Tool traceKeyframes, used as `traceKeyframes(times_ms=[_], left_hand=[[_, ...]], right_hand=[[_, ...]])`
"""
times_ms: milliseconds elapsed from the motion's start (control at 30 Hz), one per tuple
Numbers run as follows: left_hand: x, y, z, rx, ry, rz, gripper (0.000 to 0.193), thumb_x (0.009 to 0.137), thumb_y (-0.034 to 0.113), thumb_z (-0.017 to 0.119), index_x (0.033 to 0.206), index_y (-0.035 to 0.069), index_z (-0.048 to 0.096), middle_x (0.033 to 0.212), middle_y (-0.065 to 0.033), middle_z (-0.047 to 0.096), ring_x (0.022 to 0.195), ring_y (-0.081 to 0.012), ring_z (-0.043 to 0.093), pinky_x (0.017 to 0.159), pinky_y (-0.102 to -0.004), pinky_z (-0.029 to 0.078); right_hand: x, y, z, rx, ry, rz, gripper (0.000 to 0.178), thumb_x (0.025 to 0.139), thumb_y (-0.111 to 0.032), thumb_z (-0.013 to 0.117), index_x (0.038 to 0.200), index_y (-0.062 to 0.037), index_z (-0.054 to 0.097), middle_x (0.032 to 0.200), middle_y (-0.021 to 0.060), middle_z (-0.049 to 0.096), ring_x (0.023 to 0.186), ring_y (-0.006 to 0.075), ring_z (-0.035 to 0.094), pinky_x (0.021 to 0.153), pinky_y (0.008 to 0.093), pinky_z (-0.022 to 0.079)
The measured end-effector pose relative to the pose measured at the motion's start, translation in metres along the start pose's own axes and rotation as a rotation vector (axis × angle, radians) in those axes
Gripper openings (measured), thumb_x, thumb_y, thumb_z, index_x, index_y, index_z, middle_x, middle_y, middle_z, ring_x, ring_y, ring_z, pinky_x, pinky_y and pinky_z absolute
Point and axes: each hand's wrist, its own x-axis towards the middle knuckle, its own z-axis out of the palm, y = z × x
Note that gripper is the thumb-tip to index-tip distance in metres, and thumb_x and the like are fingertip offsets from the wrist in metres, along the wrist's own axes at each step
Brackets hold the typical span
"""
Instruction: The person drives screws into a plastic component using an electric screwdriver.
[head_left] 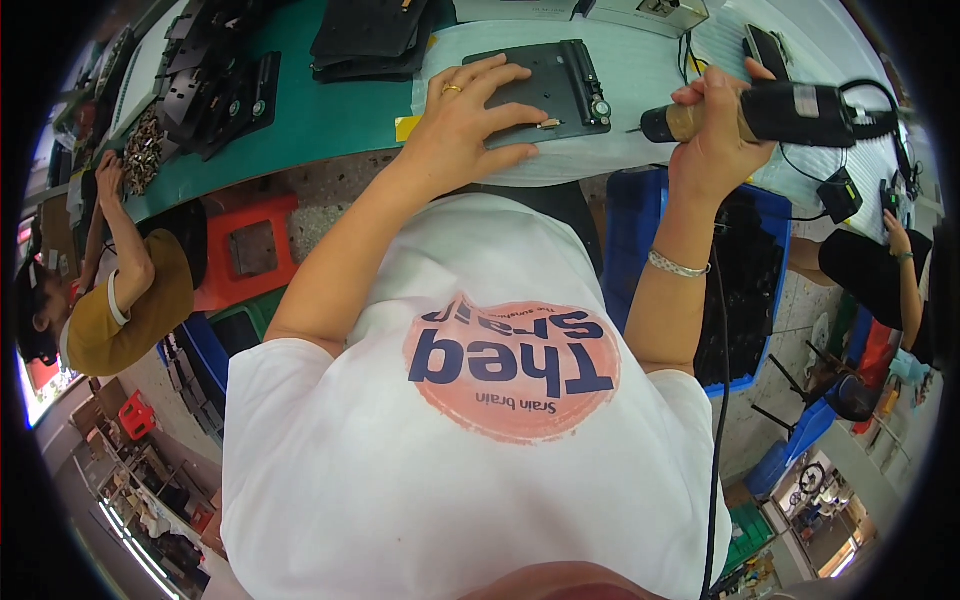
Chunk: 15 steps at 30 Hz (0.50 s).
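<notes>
A flat black plate (545, 82) lies on white sheeting. My left hand (455, 120) rests on the plate's left part with fingers spread, pressing it rather than gripping it. Along the plate's right edge runs a raised black strip (580, 72), with a round silver fitting (600, 109) at its near end. A small brass-coloured piece (548, 124) sits close to my fingertips. To the right, my right hand (712, 135) is wrapped around a black corded electric screwdriver (800, 113). Its thin bit points left, apart from the plate's right side.
Black plates (365, 40) are stacked at the back left, and more black parts (225, 95) lie beside a pile of small metal pieces (143, 150). A blue crate (765, 215) with dark contents stands below the right edge. Co-workers sit left and right. Cables trail at right.
</notes>
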Motion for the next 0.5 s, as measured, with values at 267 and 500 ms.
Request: traceKeyframes(times_ms=[267,500], left_hand=[[0.005,0.005,0.001,0.137,0.024,-0.122,0.073,0.070,0.045,0.085,0.136,0.022,0.060,0.152,-0.0210,0.040,0.144,-0.0399,0.036,0.114,-0.0530,0.027],[0.018,0.013,-0.015,0.183,-0.109,-0.254,0.082,0.063,0.050,0.087,0.136,0.022,0.060,0.150,-0.0191,0.043,0.141,-0.0396,0.038,0.113,-0.0560,0.026]], right_hand=[[0.018,0.004,0.022,-0.171,-0.040,0.144,0.036,0.090,-0.005,0.072,0.121,0.0007,0.054,0.075,0.0017,0.058,0.058,0.0087,0.056,0.053,0.0231,0.046],[0.015,0.010,0.016,-0.034,-0.029,0.104,0.035,0.090,-0.004,0.071,0.122,0.0004,0.056,0.075,0.0005,0.060,0.058,0.0081,0.057,0.053,0.0211,0.045]])
